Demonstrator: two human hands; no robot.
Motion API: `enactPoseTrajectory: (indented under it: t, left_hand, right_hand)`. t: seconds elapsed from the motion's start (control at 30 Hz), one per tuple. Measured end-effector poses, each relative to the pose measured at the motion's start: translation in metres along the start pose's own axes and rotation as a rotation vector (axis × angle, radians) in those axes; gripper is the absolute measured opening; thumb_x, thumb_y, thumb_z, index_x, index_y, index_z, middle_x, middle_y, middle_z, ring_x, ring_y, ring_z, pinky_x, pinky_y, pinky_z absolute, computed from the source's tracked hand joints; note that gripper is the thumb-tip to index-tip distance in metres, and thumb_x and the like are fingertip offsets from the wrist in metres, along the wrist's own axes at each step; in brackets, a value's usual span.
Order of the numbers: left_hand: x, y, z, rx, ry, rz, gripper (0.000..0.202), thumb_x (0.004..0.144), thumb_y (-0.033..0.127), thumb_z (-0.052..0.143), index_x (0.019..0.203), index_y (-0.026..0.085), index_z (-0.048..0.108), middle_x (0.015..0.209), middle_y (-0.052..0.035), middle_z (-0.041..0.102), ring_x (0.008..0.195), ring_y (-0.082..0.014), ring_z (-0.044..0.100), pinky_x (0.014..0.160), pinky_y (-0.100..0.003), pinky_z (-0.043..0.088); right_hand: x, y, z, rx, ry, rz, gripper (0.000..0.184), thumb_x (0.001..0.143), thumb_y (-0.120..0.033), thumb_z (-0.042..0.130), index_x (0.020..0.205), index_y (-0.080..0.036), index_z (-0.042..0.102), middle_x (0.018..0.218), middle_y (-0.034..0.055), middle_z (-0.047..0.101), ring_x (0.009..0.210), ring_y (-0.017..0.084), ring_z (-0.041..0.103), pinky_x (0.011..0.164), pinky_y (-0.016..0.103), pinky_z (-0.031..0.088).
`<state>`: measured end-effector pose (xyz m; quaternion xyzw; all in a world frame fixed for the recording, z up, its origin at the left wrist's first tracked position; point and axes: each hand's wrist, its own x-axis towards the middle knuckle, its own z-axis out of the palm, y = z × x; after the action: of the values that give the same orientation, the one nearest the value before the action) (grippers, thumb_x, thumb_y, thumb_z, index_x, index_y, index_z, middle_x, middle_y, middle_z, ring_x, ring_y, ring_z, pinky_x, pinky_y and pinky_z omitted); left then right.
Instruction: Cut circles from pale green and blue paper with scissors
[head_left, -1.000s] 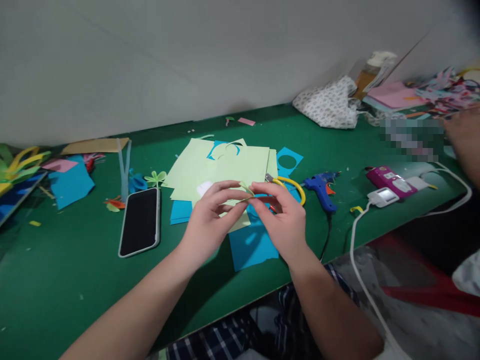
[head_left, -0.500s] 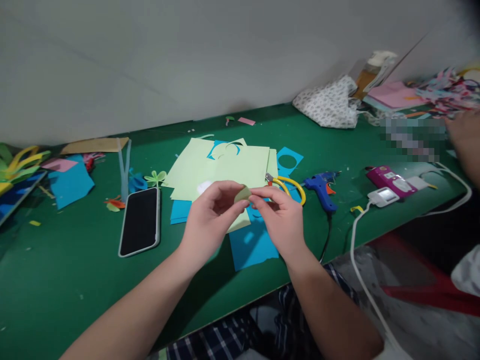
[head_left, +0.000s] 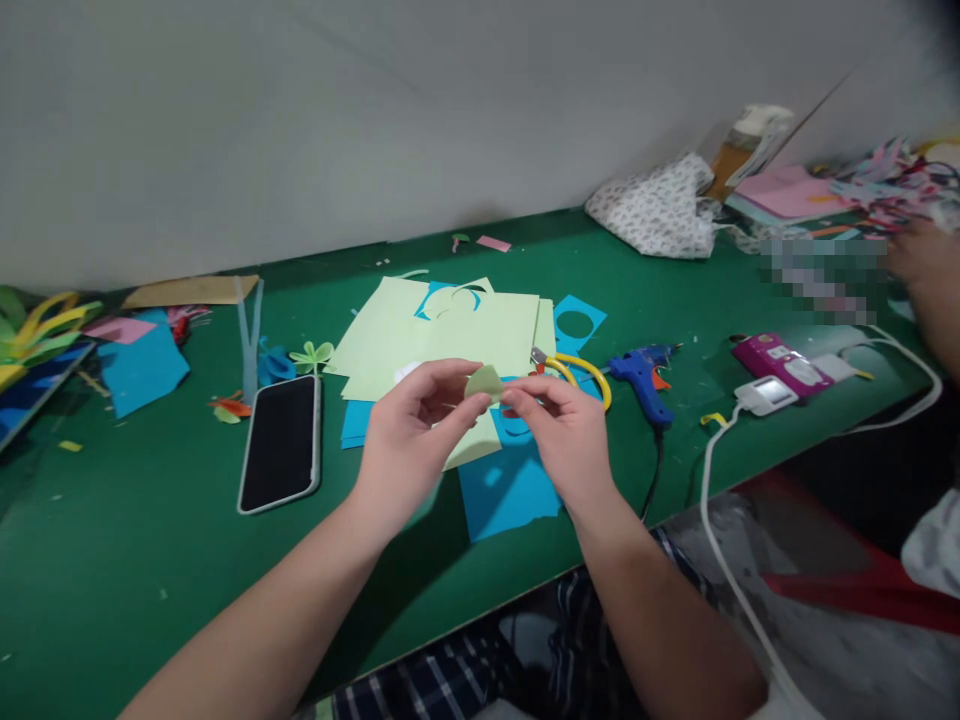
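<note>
Pinching pale-green paper piece [head_left: 484, 382] between left fingers [head_left: 461, 420] and right fingers [head_left: 525, 408]; labels [head_left: 812, 371] on magenta packet [head_left: 756, 350] unreadable.

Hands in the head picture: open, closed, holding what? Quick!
Left hand: closed on the small curved pale-green paper piece.
Right hand: closed, pinching its edge.

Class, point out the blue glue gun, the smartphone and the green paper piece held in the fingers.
Blue glue gun [head_left: 645, 374], head view: body.
Smartphone [head_left: 280, 446], head view: dark screen.
Green paper piece [head_left: 484, 381], head view: visible face.
</note>
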<state>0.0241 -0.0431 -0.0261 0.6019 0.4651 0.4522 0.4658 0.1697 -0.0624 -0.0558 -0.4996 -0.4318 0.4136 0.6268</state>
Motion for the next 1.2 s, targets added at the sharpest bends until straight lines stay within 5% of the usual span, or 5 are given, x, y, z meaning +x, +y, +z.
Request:
enactPoseTrajectory:
  t: [0.13,0.3,0.73,1.0,1.2]
  left_hand:
    - [0.001,0.0,0.0,0.018,-0.005,0.009,0.024,0.076,0.029,0.076,0.096,0.018,0.069,0.092,-0.0038,0.073,0.073,-0.014,0.066,0.069,-0.026,0.056]
    - [0.0,0.0,0.0,0.131,-0.03,0.095,0.023,0.078,0.025,0.074,0.1,0.021,0.07,0.089,-0.0017,0.073,0.074,-0.0127,0.066,0.07,-0.024,0.055]
    - [0.002,-0.003,-0.002,0.232,-0.096,0.174,0.024,0.081,0.025,0.072,0.105,0.023,0.069,0.086,-0.0012,0.071,0.075,-0.0126,0.064,0.067,-0.022,0.053]
    - [0.001,0.0,-0.003,0.042,-0.127,0.103,0.029,0.081,0.03,0.072,0.108,0.021,0.067,0.106,-0.0053,0.07,0.084,-0.0136,0.065,0.068,-0.022,0.055]
    - [-0.002,-0.005,-0.002,0.17,0.009,0.326,0.009,0.084,0.022,0.068,0.093,0.021,0.067,0.093,-0.002,0.064,0.085,-0.013,0.061,0.07,-0.023,0.052]
  right_hand:
    - [0.002,0.0,-0.002,-0.014,-0.034,0.022,0.009,0.076,-0.029,0.073,0.07,-0.023,0.072,0.068,-0.0012,0.072,0.061,0.014,0.067,0.059,0.027,0.058]
    - [0.003,-0.001,-0.005,-0.04,-0.07,-0.068,0.002,0.078,-0.027,0.073,0.079,-0.026,0.074,0.084,-0.0003,0.076,0.081,0.017,0.07,0.07,0.029,0.059]
    - [0.006,0.002,-0.006,0.053,-0.086,-0.088,0.003,0.077,-0.026,0.073,0.075,-0.027,0.073,0.079,-0.0027,0.073,0.078,0.016,0.068,0.072,0.031,0.056]
    - [0.007,0.009,-0.005,0.067,0.034,-0.121,0.012,0.079,-0.034,0.073,0.074,-0.023,0.07,0.073,-0.0011,0.071,0.069,0.015,0.063,0.065,0.028,0.052]
    - [0.008,0.013,-0.005,0.11,0.086,-0.172,0.009,0.08,-0.03,0.073,0.073,-0.024,0.071,0.072,-0.0022,0.069,0.07,0.014,0.063,0.065,0.026,0.052]
